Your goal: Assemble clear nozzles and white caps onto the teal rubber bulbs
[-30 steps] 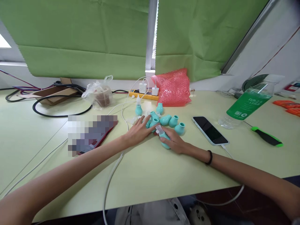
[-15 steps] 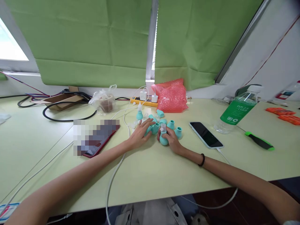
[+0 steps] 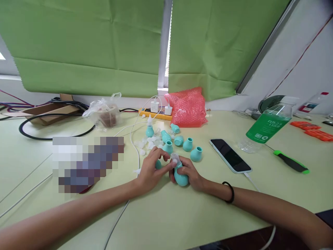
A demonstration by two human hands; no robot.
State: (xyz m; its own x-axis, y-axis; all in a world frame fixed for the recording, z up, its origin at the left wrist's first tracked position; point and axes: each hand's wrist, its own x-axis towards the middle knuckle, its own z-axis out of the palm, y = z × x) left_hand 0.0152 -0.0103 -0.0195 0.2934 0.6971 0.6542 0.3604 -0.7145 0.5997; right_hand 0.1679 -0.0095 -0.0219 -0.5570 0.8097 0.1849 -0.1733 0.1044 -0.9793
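"What is in the right hand (image 3: 193, 175)?"

"A smooth, turquoise, pear-shaped bulb (image 3: 181, 178), gripped between thumb and fingers, over the near part of the pale green tabletop (image 3: 166, 215). A translucent whitish plastic piece (image 3: 175, 158) stands at the bulb's neck, tilted away."

"And the left hand (image 3: 150, 169)?"

"Fingers bent, thumb stretched across to the translucent piece. Whether they pinch it, I can't tell."

"Anything under that hand?"

"Part of another turquoise bulb (image 3: 158, 164) shows behind the fingers, mostly hidden."

"What lies beyond the hands?"

"More loose turquoise bulbs, some upright with open mouths, like the rightmost upright bulb (image 3: 196, 154), others on their sides. Left of them is a scattered heap of small translucent whitish pieces (image 3: 153, 141), and just behind the heap stands a turquoise bulb with a pointed translucent nozzle (image 3: 150, 131)."

"Farther right?"

"A black-screened smartphone in a pale case (image 3: 230, 156) lies with a white cable at its near end. Past it are a green-and-black-handled screwdriver (image 3: 291, 162) and a clear plastic bottle with a green label (image 3: 269, 125), leaning over."
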